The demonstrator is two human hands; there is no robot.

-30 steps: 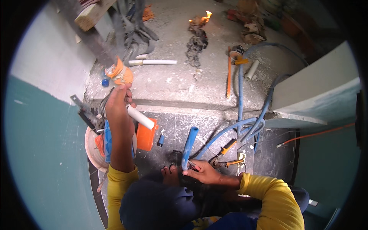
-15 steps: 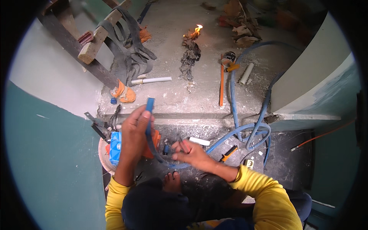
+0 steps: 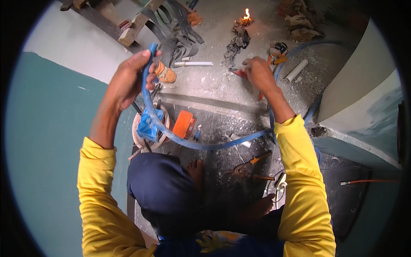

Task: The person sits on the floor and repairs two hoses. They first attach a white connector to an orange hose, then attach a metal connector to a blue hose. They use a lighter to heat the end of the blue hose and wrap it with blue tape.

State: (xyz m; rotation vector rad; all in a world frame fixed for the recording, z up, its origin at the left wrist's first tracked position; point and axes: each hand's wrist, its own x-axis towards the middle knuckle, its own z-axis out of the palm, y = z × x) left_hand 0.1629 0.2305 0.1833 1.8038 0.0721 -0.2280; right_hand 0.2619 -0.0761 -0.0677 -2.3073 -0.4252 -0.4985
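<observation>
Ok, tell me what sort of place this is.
It looks like an indoor spot under building or repair work: there is a rough concrete ledge, a loose white pipe lying on it, and pliers on the dusty floor below.

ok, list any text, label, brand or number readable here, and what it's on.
No text can be read.
Round dark container: markings too small and blurred.
Blue box: no legible lettering.
Blue hose: no legible lettering.
Orange case: no legible lettering.
</observation>
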